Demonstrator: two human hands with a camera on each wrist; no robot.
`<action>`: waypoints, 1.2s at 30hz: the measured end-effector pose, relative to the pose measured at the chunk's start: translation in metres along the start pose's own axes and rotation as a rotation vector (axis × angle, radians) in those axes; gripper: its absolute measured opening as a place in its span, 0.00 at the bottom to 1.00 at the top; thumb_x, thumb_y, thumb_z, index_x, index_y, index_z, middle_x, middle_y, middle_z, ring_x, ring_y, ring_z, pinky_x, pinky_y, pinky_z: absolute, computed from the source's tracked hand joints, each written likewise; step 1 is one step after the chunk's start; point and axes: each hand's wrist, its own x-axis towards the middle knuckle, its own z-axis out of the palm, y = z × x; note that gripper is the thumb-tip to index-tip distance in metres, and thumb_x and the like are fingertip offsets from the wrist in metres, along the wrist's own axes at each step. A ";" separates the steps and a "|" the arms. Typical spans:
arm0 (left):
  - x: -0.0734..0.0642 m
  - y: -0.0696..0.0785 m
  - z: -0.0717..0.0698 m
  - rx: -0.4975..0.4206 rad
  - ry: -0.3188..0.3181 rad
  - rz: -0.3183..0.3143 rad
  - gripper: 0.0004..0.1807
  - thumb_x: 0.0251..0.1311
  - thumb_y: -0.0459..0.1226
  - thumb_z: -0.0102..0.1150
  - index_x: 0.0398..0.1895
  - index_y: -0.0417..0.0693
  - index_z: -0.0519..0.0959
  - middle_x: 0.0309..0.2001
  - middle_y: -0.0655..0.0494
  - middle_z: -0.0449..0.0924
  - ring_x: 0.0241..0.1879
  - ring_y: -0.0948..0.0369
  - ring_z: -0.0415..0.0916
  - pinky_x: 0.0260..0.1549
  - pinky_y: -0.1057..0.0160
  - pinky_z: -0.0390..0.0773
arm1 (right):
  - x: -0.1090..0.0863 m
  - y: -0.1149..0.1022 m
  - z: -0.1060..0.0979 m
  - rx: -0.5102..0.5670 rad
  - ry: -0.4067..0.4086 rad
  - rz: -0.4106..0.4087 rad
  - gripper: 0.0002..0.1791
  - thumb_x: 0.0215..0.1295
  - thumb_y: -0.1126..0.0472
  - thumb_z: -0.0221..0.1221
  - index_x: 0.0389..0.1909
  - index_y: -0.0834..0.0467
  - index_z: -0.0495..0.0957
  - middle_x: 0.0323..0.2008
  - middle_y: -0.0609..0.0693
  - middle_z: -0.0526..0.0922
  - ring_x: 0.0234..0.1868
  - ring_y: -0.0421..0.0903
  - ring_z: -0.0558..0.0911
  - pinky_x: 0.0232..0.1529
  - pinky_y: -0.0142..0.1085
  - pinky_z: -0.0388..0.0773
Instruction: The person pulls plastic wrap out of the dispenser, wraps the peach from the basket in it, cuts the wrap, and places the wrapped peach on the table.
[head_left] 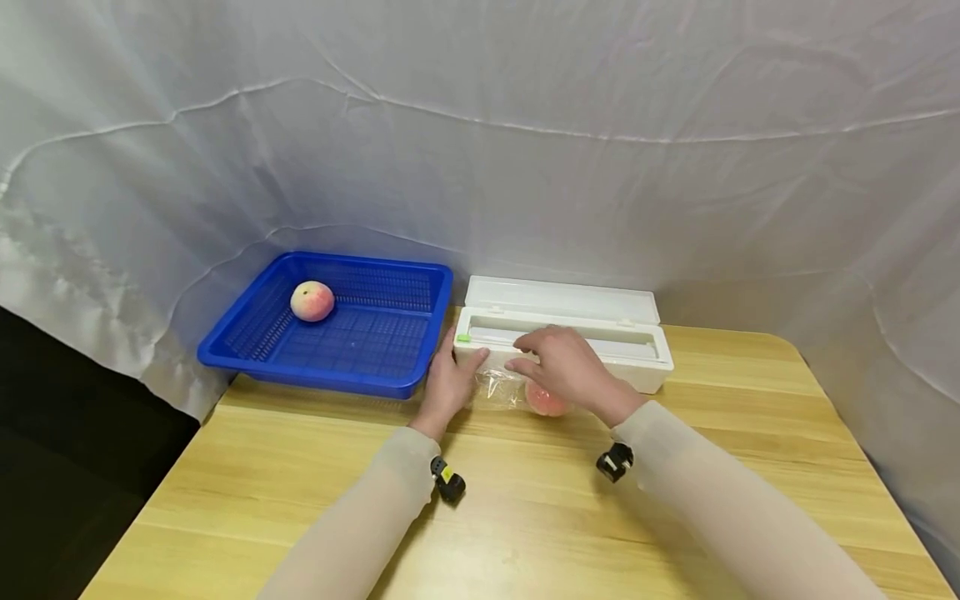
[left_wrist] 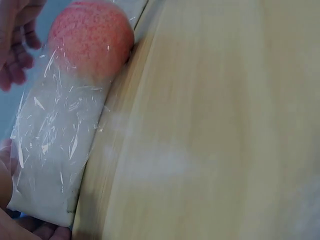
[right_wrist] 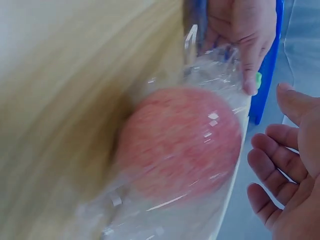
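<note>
A long white cling film box (head_left: 645, 377) lies on the table with its lid (head_left: 558, 297) raised. My left hand (head_left: 448, 383) grips the box's left end, thumb over the front edge near a small green tab (head_left: 463, 338). Clear cling film (left_wrist: 60, 135) hangs down the front of the box. Against that front sits a pink peach (right_wrist: 180, 142) with film over it, partly hidden by my right hand in the head view. My right hand (head_left: 566, 362) hovers above the box opening, fingers apart and loosely bent, and holds nothing.
To the left stands a blue plastic basket (head_left: 405, 387) with another peach (head_left: 312, 301) inside, close beside my left hand. A pale cloth curtain (head_left: 525, 192) hangs behind the wooden table (head_left: 510, 517).
</note>
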 end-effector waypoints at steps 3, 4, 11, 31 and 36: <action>0.003 -0.004 0.000 -0.070 -0.022 0.012 0.39 0.73 0.45 0.64 0.83 0.50 0.60 0.70 0.41 0.75 0.68 0.49 0.74 0.72 0.48 0.71 | 0.015 -0.009 -0.003 0.009 -0.017 -0.013 0.21 0.74 0.48 0.65 0.54 0.61 0.87 0.49 0.53 0.91 0.52 0.54 0.88 0.59 0.52 0.82; 0.003 -0.005 -0.001 -0.092 -0.029 0.012 0.39 0.74 0.44 0.64 0.83 0.50 0.60 0.70 0.42 0.75 0.68 0.49 0.74 0.71 0.49 0.71 | 0.019 -0.011 -0.003 0.006 -0.021 -0.020 0.20 0.74 0.48 0.65 0.54 0.60 0.87 0.49 0.53 0.91 0.52 0.54 0.88 0.59 0.51 0.82; 0.005 -0.008 -0.003 -0.122 -0.042 0.021 0.38 0.76 0.43 0.61 0.84 0.49 0.58 0.71 0.42 0.75 0.66 0.50 0.75 0.68 0.48 0.74 | 0.053 -0.026 0.004 0.002 -0.044 -0.033 0.16 0.75 0.53 0.64 0.53 0.59 0.88 0.48 0.52 0.91 0.53 0.53 0.87 0.61 0.49 0.81; 0.005 -0.009 -0.007 -0.108 -0.086 0.023 0.41 0.77 0.40 0.59 0.86 0.54 0.51 0.77 0.43 0.67 0.70 0.49 0.72 0.69 0.48 0.73 | 0.086 -0.039 0.030 0.016 -0.122 0.027 0.09 0.76 0.59 0.63 0.46 0.52 0.91 0.44 0.48 0.91 0.51 0.49 0.86 0.60 0.44 0.81; 0.007 -0.009 -0.006 -0.135 -0.099 0.033 0.40 0.78 0.38 0.58 0.86 0.51 0.52 0.75 0.40 0.69 0.66 0.47 0.74 0.66 0.47 0.75 | 0.086 -0.038 0.032 0.011 -0.119 0.034 0.09 0.76 0.58 0.63 0.47 0.54 0.91 0.45 0.49 0.91 0.52 0.49 0.86 0.62 0.44 0.81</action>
